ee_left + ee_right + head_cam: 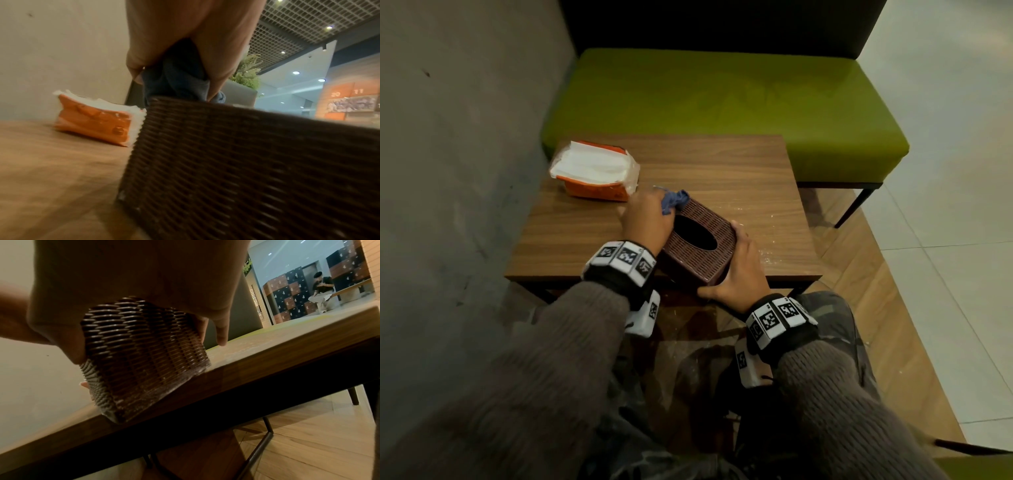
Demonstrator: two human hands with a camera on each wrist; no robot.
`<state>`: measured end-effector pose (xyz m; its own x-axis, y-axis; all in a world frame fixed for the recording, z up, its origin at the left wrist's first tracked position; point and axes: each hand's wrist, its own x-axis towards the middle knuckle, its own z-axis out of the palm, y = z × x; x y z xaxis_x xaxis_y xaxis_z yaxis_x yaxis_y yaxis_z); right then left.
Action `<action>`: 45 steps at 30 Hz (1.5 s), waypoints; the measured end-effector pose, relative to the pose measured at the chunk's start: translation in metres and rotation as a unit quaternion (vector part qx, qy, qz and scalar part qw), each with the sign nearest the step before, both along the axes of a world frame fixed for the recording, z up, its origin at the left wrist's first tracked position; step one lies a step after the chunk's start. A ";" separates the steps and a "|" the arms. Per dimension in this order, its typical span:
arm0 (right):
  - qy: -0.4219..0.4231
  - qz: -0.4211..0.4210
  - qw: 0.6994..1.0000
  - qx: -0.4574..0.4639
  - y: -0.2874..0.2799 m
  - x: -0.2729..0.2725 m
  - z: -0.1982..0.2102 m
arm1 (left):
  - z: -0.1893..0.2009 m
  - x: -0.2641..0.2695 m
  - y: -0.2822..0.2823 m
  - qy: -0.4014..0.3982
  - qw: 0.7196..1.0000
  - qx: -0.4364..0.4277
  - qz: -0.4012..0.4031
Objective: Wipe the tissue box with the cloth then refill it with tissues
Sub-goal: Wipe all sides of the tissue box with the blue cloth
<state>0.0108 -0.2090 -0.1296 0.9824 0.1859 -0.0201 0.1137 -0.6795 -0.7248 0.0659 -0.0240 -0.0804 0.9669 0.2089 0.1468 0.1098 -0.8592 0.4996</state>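
Head view: brown woven tissue box (697,248) at near edge of wooden table (739,178), oval opening up. Left hand (649,219), fingers bunched round blue cloth (674,201), pressing it on box's far-left corner. Right hand (739,270), fingers spread, gripping box's near-right side. Orange tissue pack (595,171) beyond box, far-left.

Cloth (674,201) mostly hidden inside left hand (646,219), tissue box (257,170) cropped by wrist-view edges, tissue pack (96,121) print blurred.
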 end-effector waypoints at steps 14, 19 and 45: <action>0.025 -0.035 0.998 0.054 0.005 -0.005 -0.004 | 0.010 -0.001 -0.041 0.087 0.987 0.116 -0.075; 0.064 -0.050 0.995 0.063 0.006 0.000 -0.014 | 0.020 -0.042 -0.070 0.074 0.957 0.144 -0.241; 0.117 -0.006 0.993 -0.031 0.014 0.002 -0.006 | 0.022 -0.045 -0.058 0.083 0.949 0.155 -0.263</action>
<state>0.0124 -0.1946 -0.1352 0.9520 0.1647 -0.2582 -0.0611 -0.7239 -0.6872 0.0208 -0.0821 -0.0580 0.9405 -0.3375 -0.0402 -0.3203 -0.9196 0.2274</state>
